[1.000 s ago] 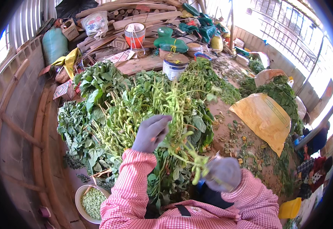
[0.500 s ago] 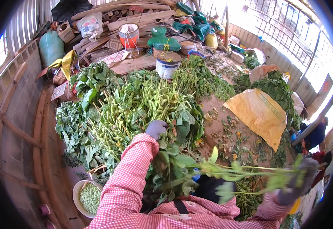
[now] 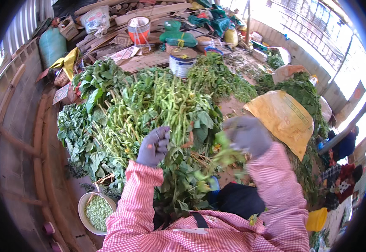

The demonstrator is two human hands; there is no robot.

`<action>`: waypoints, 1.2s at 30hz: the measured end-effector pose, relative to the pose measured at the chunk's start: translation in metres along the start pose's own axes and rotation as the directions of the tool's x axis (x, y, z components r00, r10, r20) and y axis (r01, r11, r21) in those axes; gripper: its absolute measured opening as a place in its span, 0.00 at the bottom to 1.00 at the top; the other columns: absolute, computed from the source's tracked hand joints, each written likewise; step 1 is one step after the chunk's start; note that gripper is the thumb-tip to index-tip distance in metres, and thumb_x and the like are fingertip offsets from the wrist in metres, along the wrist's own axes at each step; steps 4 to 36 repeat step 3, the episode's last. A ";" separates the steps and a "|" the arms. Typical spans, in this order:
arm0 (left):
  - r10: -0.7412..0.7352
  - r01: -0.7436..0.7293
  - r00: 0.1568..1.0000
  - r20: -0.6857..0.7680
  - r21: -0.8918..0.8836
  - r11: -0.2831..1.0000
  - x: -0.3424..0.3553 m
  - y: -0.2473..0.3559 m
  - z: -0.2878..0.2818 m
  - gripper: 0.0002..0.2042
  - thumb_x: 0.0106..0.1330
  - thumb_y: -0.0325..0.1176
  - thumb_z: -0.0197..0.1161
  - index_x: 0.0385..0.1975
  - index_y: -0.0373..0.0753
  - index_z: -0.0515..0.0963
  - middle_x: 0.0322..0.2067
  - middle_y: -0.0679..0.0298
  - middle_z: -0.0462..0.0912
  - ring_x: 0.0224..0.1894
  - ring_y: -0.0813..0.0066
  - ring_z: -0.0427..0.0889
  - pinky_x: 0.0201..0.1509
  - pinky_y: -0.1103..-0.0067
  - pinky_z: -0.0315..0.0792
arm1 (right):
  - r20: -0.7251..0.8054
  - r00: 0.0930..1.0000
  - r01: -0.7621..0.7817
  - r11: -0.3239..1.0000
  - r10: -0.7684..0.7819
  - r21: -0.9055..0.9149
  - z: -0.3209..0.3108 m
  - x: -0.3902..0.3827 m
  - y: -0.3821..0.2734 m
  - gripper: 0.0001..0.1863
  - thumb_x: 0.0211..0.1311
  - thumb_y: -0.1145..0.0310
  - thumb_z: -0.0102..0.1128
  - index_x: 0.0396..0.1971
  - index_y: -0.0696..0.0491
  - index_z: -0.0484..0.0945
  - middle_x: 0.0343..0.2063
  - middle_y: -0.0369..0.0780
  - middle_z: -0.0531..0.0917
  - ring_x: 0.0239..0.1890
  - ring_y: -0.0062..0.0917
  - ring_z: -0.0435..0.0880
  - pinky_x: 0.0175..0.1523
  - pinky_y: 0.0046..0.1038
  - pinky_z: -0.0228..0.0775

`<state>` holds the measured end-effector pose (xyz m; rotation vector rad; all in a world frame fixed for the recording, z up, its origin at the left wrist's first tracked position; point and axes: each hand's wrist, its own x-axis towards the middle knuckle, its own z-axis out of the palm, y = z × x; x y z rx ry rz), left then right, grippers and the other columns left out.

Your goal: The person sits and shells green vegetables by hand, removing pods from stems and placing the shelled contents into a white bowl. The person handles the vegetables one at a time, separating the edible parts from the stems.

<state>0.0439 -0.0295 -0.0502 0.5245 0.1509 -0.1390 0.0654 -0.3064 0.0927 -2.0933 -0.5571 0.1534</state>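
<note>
A broad heap of green bean plants point(image 3: 179, 101), thick with pods and leaves, lies in front of me. My left hand point(image 3: 154, 146), in a grey glove, is raised over its near side with the fingers curled in. Whether anything is pinched there is hidden. To the right, my right hand point(image 3: 248, 135), also gloved and smeared by motion, is closed on a leafy bean plant point(image 3: 223, 153) that hangs below it, blurred. More leafy stems point(image 3: 170, 180) lie across my lap, between my forearms.
At lower left stands a white bucket point(image 3: 82, 214) of shelled green beans. A white pail point(image 3: 181, 67) stands behind the heap. A yellow sack point(image 3: 281, 117) lies at right. Stacked planks point(image 3: 158, 17) and an orange bucket point(image 3: 139, 33) are at the back. Other people point(image 3: 344, 176) sit far right.
My right hand has swung in from the far right with the plant, toward the heap. My left hand has drawn back and left from the heap's stems, its fingers now curled.
</note>
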 end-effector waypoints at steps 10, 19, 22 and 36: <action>-0.047 0.044 0.994 0.094 0.034 0.998 -0.019 -0.010 -0.040 0.13 0.66 0.30 0.57 0.48 0.37 0.72 0.30 0.66 0.78 0.17 0.84 0.65 0.13 0.85 0.59 | 0.265 0.964 -0.103 0.957 0.029 0.271 0.070 0.047 0.038 0.15 0.57 0.70 0.66 0.44 0.53 0.82 0.32 0.39 0.85 0.28 0.16 0.82 0.32 0.15 0.74; -0.047 0.044 0.994 0.094 0.034 0.998 -0.019 -0.010 -0.040 0.13 0.66 0.30 0.57 0.48 0.37 0.72 0.30 0.66 0.78 0.17 0.84 0.65 0.13 0.85 0.59 | 0.265 0.964 -0.103 0.957 0.029 0.271 0.070 0.047 0.038 0.15 0.57 0.70 0.66 0.44 0.53 0.82 0.32 0.39 0.85 0.28 0.16 0.82 0.32 0.15 0.74; -0.047 0.044 0.994 0.094 0.034 0.998 -0.019 -0.010 -0.040 0.13 0.66 0.30 0.57 0.48 0.37 0.72 0.30 0.66 0.78 0.17 0.84 0.65 0.13 0.85 0.59 | 0.265 0.964 -0.103 0.957 0.029 0.271 0.070 0.047 0.038 0.15 0.57 0.70 0.66 0.44 0.53 0.82 0.32 0.39 0.85 0.28 0.16 0.82 0.32 0.15 0.74; -0.047 0.044 0.994 0.094 0.034 0.998 -0.019 -0.010 -0.040 0.13 0.66 0.30 0.57 0.48 0.37 0.72 0.30 0.66 0.78 0.17 0.84 0.65 0.13 0.85 0.59 | 0.265 0.964 -0.103 0.957 0.029 0.271 0.070 0.047 0.038 0.15 0.57 0.70 0.66 0.44 0.53 0.82 0.32 0.39 0.85 0.28 0.16 0.82 0.32 0.15 0.74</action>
